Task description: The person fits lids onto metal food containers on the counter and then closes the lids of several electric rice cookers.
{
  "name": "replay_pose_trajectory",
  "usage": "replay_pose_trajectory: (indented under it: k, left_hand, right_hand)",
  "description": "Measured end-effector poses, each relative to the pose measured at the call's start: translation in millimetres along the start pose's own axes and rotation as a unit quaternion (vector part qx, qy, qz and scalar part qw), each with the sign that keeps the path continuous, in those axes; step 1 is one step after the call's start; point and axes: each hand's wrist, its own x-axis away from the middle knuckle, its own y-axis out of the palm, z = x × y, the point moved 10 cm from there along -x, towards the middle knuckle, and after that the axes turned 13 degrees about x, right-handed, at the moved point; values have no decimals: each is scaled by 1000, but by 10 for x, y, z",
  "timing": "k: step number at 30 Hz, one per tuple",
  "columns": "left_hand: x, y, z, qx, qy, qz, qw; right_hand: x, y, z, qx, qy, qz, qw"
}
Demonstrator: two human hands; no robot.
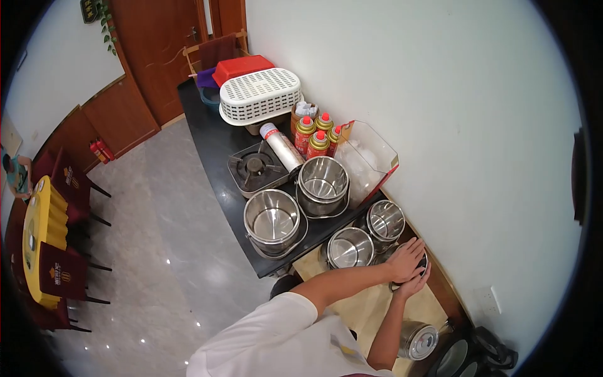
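Observation:
My left hand (405, 260) lies with its fingers extended over a dark round object (423, 262) near the wall. Below it, my right hand (414, 284) is against the same object's lower side, its fingers partly hidden. Most of the object is covered by the hands. Just left of them stand two open steel pots, one (350, 249) nearer me and one (385, 220) by the wall. A lidded steel pot (419, 340) lies to the lower right on the light tabletop (361, 317).
A black counter (217, 163) holds two larger steel pots (272, 217), a gas stove (255, 166), red-capped canisters (318, 143) and a white basket (260, 94). Black round items (453, 358) are at lower right. Far left, a person (17, 174) is beside a yellow table (36, 242).

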Motion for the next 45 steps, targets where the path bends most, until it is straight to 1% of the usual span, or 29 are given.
replay_pose_trajectory:
  k: [4,6,10,13,16,17,18,19,20,21,22,24,25,26,27,28,29,30,31,32,34,35,36,37,39,40,42,44,45]
  left_hand:
    - [-99,23,-24,-33,-4,-16,999]
    - [-149,39,-29,-36,-8,-19,999]
    - [-234,10,-72,-29,-26,-11,999]
    - [-248,3,-105,-29,-34,-7,999]
    - [-210,-21,-102,-34,-46,-11,998]
    - [-216,-26,-99,-34,-54,-21,998]
    - [-217,-39,-82,-33,-53,-21,998]
    - [-209,-50,-83,-36,-54,-16,998]
    - [-201,-55,-91,-38,-58,-11,998]
    - [-194,-69,-93,-19,-56,5,998]
    - [-178,-45,-101,-8,-62,8,998]
    - [-105,-74,-43,-57,-29,54,996]
    - [10,-198,83,-12,15,105,994]
    - [124,-200,148,-10,10,102,995]
    - [285,-267,326,16,37,119,992]
    - [452,-294,463,42,65,136,988]
    - [665,-325,590,95,82,173,977]
    - [870,-263,715,100,77,166,978]
    - [1052,-205,816,133,79,143,977]
    - [1234,-163,925,167,81,124,975]
    - [1620,-35,1028,184,104,134,968]
    - [1827,41,1021,206,81,119,968]
    - [2041,127,1011,229,57,102,966]
    - [2237,159,999,228,57,100,967]
    - [2593,354,854,272,-38,45,960]
    - [2747,344,906,272,-40,43,961]
    - [3015,249,853,290,-102,80,948]
    - [3213,238,932,287,-119,86,947]
    - [3307,283,932,310,-150,88,935]
  right_hand:
    - [-123,16,-1,15,-18,-13,1000]
    - [-176,1,69,-5,16,-17,1000]
    - [-308,26,28,-2,-5,-27,1000]
    - [-286,16,-18,42,-14,-13,999]
    - [-257,-6,-163,90,-25,-49,994]
    - [-262,-60,-211,211,-17,-65,975]
    - [-247,-108,-280,329,-9,-80,941]
    - [-181,-188,-436,332,-10,-81,940]
    - [-74,-266,-742,469,-86,-69,876]
    - [38,-343,-1009,593,-162,-57,786]
    - [95,-539,-1132,600,-163,-66,780]
    - [199,-1051,-1326,730,-154,3,665]
    - [262,-1217,-1320,733,-152,-4,663]
    - [291,-1513,-1236,778,-75,19,624]
    - [356,-1795,-1176,816,5,40,577]
    - [390,-1833,-1193,817,11,34,576]
    - [394,-1877,-1131,791,52,-4,610]
    - [424,-1907,-1096,762,94,-40,640]
    - [441,-1891,-1065,766,130,-79,625]
    - [507,-1892,-1115,766,132,-80,623]
    - [566,-1931,-1258,811,133,-42,568]
    - [615,-1964,-1262,810,133,-41,569]
    - [694,-2048,-1292,793,131,-10,595]
    - [762,-2105,-1312,773,128,21,621]
    - [752,-2142,-1281,776,145,11,613]
    - [743,-2133,-1273,780,160,3,605]
    - [773,-1989,-1331,782,173,5,598]
    - [842,-1797,-1360,787,176,-13,591]
    - [852,-1733,-1242,796,128,-22,591]
